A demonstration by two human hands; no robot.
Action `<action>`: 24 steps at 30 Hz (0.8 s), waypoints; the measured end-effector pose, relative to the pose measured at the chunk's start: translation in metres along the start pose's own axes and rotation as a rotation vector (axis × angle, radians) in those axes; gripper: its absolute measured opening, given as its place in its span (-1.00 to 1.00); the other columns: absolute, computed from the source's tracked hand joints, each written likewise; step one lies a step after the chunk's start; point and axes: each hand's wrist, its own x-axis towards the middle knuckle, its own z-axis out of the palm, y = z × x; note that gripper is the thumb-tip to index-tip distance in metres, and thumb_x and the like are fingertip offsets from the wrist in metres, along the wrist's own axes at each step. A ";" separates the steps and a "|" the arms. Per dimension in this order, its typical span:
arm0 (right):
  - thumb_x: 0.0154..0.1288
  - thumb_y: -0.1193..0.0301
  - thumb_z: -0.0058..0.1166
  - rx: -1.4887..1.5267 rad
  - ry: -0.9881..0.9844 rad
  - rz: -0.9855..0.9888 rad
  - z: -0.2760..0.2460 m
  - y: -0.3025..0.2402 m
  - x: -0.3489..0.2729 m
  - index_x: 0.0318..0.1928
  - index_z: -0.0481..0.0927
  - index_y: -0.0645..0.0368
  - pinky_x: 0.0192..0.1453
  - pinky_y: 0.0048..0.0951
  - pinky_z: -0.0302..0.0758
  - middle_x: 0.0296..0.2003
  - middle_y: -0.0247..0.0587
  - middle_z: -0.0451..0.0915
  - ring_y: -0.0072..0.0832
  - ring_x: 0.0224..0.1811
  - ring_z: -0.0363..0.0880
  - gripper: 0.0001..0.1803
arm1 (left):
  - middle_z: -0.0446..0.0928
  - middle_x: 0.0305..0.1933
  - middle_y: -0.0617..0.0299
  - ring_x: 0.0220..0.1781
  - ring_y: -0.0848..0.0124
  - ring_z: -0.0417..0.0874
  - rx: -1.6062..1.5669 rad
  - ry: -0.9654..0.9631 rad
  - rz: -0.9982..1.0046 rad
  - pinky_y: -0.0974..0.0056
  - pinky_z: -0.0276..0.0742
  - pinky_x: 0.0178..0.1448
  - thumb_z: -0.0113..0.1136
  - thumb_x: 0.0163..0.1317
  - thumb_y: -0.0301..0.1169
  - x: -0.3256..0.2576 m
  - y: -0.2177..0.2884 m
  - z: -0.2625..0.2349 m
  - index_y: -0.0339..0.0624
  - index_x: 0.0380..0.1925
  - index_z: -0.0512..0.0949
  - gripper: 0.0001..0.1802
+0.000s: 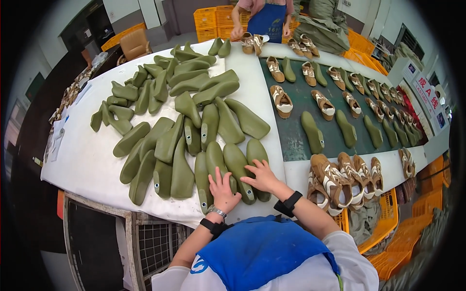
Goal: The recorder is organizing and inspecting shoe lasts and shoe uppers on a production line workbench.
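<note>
Green shoe lasts lie side by side at the near edge of the white table, under both my hands. My left hand (224, 193) rests with its fingers spread on one shoe last (214, 156); another slim last (201, 177) lies just to its left. My right hand (263, 177) is open too, its fingertips reaching across a last (235, 160) and touching the one beside it (255, 150). Neither hand is wrapped round a last. Their lower ends are partly hidden by my hands.
Many more lasts (182, 109) are heaped across the white table (87, 155). To the right, a dark green conveyor belt (291, 136) carries brown-and-white sneakers (281, 101) and lasts in rows. Several sneakers (335, 182) stand by its near edge, above orange crates (386, 218). A person in a blue apron (266, 22) stands opposite.
</note>
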 end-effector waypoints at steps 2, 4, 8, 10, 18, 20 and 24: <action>0.05 -0.19 -0.03 -0.008 0.066 -0.055 0.005 0.005 -0.009 0.11 0.41 -0.02 0.26 0.07 0.09 0.19 0.08 0.21 0.19 0.26 -0.01 -0.29 | -0.21 0.37 -0.11 0.32 -0.29 -0.15 -0.115 0.048 0.001 -0.12 -0.04 0.32 0.28 -0.28 -0.37 -0.001 -0.010 0.006 -0.05 0.12 0.17 -0.16; 0.05 -0.18 -0.03 -0.129 0.064 0.019 -0.003 -0.001 -0.021 0.13 0.39 0.00 0.27 0.04 0.10 0.16 0.14 0.24 0.24 0.25 -0.02 -0.28 | -0.24 0.37 -0.17 0.36 -0.20 -0.17 -0.522 -0.050 -0.026 -0.01 -0.06 0.36 0.24 -0.25 -0.41 -0.004 -0.018 0.012 -0.10 0.09 0.15 -0.22; 0.07 -0.20 -0.07 -0.181 0.028 0.129 -0.019 -0.001 -0.037 0.19 0.31 -0.02 0.29 0.03 0.08 0.16 0.13 0.24 0.28 0.24 -0.03 -0.24 | -0.26 0.36 -0.24 0.40 -0.10 -0.15 -0.764 -0.181 -0.050 0.12 -0.06 0.38 0.23 -0.18 -0.42 0.001 -0.024 0.018 -0.17 0.16 0.06 -0.17; 0.07 -0.21 -0.08 -0.181 0.016 0.125 -0.017 0.000 -0.038 0.19 0.31 -0.02 0.29 0.03 0.08 0.15 0.12 0.24 0.28 0.25 -0.04 -0.24 | -0.14 0.36 -0.20 0.40 -0.06 -0.12 -0.592 -0.155 0.023 0.13 -0.03 0.37 0.23 -0.15 -0.42 0.003 -0.019 0.021 -0.17 0.17 0.10 -0.19; 0.09 -0.22 -0.11 -0.177 0.036 0.115 -0.021 -0.001 -0.043 0.19 0.30 -0.05 0.30 0.02 0.08 0.13 0.10 0.25 0.27 0.25 -0.05 -0.25 | 0.23 0.16 -0.16 0.24 -0.08 0.18 -0.083 0.145 0.036 0.08 0.14 0.28 0.24 -0.09 -0.43 -0.023 -0.045 -0.048 -0.25 0.17 0.15 -0.23; 0.09 -0.20 -0.10 -0.203 0.049 0.115 -0.020 -0.001 -0.042 0.20 0.29 -0.09 0.25 0.05 0.15 0.12 0.08 0.27 0.28 0.24 -0.03 -0.27 | 0.24 0.16 -0.16 0.22 -0.01 0.24 -0.194 0.138 -0.050 0.13 0.19 0.25 0.21 -0.09 -0.48 -0.032 -0.069 -0.032 -0.24 0.19 0.12 -0.22; 0.11 -0.18 -0.10 -0.228 0.014 0.055 -0.021 0.003 -0.038 0.22 0.25 -0.14 0.24 0.07 0.15 0.11 0.08 0.29 0.30 0.23 -0.03 -0.30 | 0.27 0.17 -0.11 0.17 0.17 0.36 -0.585 0.073 -0.230 0.28 0.28 0.20 0.06 -0.10 -0.60 -0.036 -0.065 -0.010 -0.20 0.26 0.01 -0.18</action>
